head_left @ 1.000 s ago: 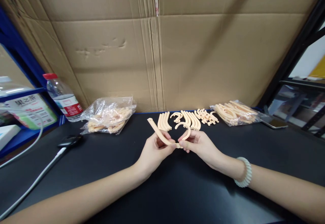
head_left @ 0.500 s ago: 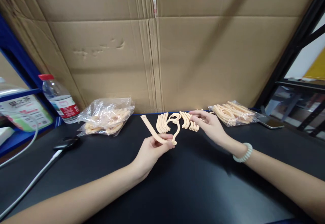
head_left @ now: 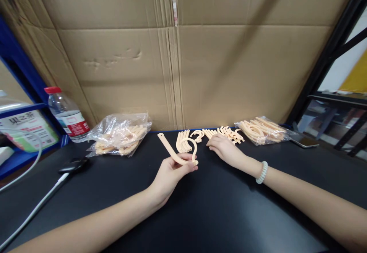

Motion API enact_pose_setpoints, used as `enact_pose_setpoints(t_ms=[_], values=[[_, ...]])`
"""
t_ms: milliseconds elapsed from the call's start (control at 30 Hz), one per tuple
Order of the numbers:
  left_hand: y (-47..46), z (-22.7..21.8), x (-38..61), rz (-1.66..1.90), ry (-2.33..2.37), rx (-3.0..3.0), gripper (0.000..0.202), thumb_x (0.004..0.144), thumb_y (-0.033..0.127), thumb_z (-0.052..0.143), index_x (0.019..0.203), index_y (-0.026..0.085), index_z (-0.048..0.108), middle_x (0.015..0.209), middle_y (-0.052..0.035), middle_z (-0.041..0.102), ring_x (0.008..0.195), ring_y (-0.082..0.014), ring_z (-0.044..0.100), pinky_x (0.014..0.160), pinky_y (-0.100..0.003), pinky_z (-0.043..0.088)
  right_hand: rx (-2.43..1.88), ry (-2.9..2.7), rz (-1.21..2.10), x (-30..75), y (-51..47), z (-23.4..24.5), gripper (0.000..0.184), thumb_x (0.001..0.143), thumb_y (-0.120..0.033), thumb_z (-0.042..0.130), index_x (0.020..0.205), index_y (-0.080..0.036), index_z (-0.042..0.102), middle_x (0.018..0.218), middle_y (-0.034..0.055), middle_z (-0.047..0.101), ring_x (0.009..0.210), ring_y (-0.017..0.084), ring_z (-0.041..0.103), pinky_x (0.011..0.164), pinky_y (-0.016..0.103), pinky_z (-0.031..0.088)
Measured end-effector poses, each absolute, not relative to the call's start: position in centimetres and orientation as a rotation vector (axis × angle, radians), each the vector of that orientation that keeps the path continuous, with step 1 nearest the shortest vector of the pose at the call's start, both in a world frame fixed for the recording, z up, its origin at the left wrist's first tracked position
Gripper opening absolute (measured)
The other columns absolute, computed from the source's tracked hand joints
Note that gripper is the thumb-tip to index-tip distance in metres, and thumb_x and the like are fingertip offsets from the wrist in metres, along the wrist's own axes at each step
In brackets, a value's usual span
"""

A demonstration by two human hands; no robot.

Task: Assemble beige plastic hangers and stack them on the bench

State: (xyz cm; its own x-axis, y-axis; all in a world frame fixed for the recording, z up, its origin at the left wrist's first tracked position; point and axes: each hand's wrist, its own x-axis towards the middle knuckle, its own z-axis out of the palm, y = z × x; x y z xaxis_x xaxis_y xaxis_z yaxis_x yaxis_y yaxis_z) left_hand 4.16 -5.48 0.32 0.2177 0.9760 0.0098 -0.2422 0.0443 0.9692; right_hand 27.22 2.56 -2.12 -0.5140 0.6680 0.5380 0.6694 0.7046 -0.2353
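Note:
My left hand (head_left: 174, 172) is closed on a beige plastic hanger arm (head_left: 169, 148), pinched near its lower end. A curved hanger hook (head_left: 194, 147) rises from that same end, held under the thumb and fingers. Farther right, my right hand (head_left: 225, 150) is bent down over the row of right-side hanger arms (head_left: 207, 133), its fingers close together. Whatever lies beneath those fingertips is hidden. Behind the held piece, several more hanger arms (head_left: 180, 140) lie side by side, with loose hooks (head_left: 197, 134) between the two rows.
Small beige pieces (head_left: 232, 133) lie beyond my right hand. Clear bags of hanger parts stand left (head_left: 120, 134) and right (head_left: 260, 130). A bottle (head_left: 70, 117), a black device (head_left: 74, 165) with a white cable, and a phone (head_left: 304, 141) are around. Cardboard (head_left: 120, 69) walls the back.
My right hand has moved left and down onto the right-hand row of arms, uncovering small pieces behind it. The hook in my left hand has turned and now curves leftward.

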Motion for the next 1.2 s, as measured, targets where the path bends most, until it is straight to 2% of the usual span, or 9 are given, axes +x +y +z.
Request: enact_pose_setpoints(t_ms=[133,267,433,733,833,933,1033,1100,1200], values=[[-5.4,0.3,4.2,1.139,0.872,1.135,0.025,0.064,0.024,0.085,0.083,0.013,0.073,0.091,-0.0048,0.07,0.08,-0.016,0.066,0.088,-0.033,0.052,-1.011,-2.22,0.046,27.3,2.5,-1.7,0.02,0.088,-0.014,0.052,0.082,-0.019,0.069,0.083,0.0083,0.068,0.089,0.024,0.057,0.083,0.042,0.048],[-5.4,0.2,4.2,1.14,0.873,1.137,0.027,0.064,0.025,0.085,0.084,0.013,0.073,0.093,-0.0051,0.07,0.08,-0.0156,0.066,0.087,-0.032,0.052,-1.014,-2.055,0.082,27.1,1.5,-0.8,0.022,0.094,-0.021,0.045,0.089,-0.021,0.067,0.085,0.0073,0.069,0.082,0.022,0.062,0.079,0.039,0.049],[-5.5,0.2,4.2,1.124,0.873,1.193,0.028,0.064,0.026,0.085,0.085,0.013,0.072,0.088,-0.0054,0.07,0.078,-0.0162,0.066,0.084,-0.032,0.051,-0.92,-1.686,0.521,26.0,-1.4,0.3,0.022,0.095,-0.037,0.048,0.095,-0.021,0.063,0.083,0.0036,0.067,0.06,0.015,0.064,0.06,0.03,0.049],[-5.3,-0.2,3.8,1.085,0.871,1.278,0.024,0.066,0.029,0.083,0.081,0.015,0.071,0.08,-0.004,0.07,0.074,-0.0155,0.063,0.075,-0.028,0.047,-0.906,-1.512,0.789,23.8,-4.5,0.2,0.018,0.083,-0.039,0.064,0.083,-0.023,0.072,0.094,0.0059,0.07,0.077,0.019,0.065,0.074,0.036,0.053],[-5.3,-0.2,3.8,1.071,0.845,1.293,0.021,0.068,0.029,0.082,0.079,0.015,0.07,0.081,-0.0022,0.069,0.074,-0.0139,0.062,0.078,-0.027,0.046,-0.928,-1.451,0.91,23.7,-4.2,-0.1,0.016,0.075,-0.035,0.07,0.084,-0.021,0.068,0.083,0.0037,0.066,0.074,0.018,0.063,0.075,0.036,0.052],[-5.3,-0.1,3.8,1.05,0.823,1.297,0.02,0.069,0.028,0.081,0.079,0.016,0.068,0.08,-0.0005,0.068,0.074,-0.0128,0.062,0.078,-0.026,0.046,-0.947,-1.348,1.023,23.7,-4.0,-0.5,0.026,0.07,-0.031,0.074,0.091,-0.021,0.063,0.088,0.0015,0.061,0.072,0.015,0.061,0.074,0.033,0.05],[-5.3,-0.1,3.8,1.034,0.816,1.318,0.02,0.07,0.028,0.08,0.077,0.015,0.066,0.076,0.0007,0.066,0.074,-0.0128,0.061,0.078,-0.026,0.045,-0.893,-1.217,1.165,23.6,-4.1,-0.6,0.05,0.065,-0.026,0.078,0.108,-0.025,0.054,0.101,0.0012,0.059,0.072,0.012,0.061,0.075,0.032,0.05],[-5.3,-0.1,3.8,1.028,0.811,1.336,0.02,0.071,0.028,0.08,0.077,0.015,0.066,0.075,0.0008,0.065,0.074,-0.0131,0.061,0.078,-0.026,0.045,-0.838,-1.168,1.296,23.5,-4.2,-0.6,0.065,0.064,-0.024,0.08,0.12,-0.027,0.047,0.097,0.0009,0.062,0.074,0.013,0.062,0.077,0.032,0.05],[-5.2,-0.2,3.8,1.03,0.781,1.351,0.02,0.07,0.027,0.08,0.077,0.015,0.066,0.076,0.0004,0.065,0.075,-0.0136,0.061,0.078,-0.027,0.046,-0.789,-1.205,1.436,23.3,-4.2,-0.8,0.062,0.064,-0.023,0.081,0.118,-0.022,0.051,0.087,0.0015,0.066,0.077,0.015,0.063,0.079,0.032,0.05]])
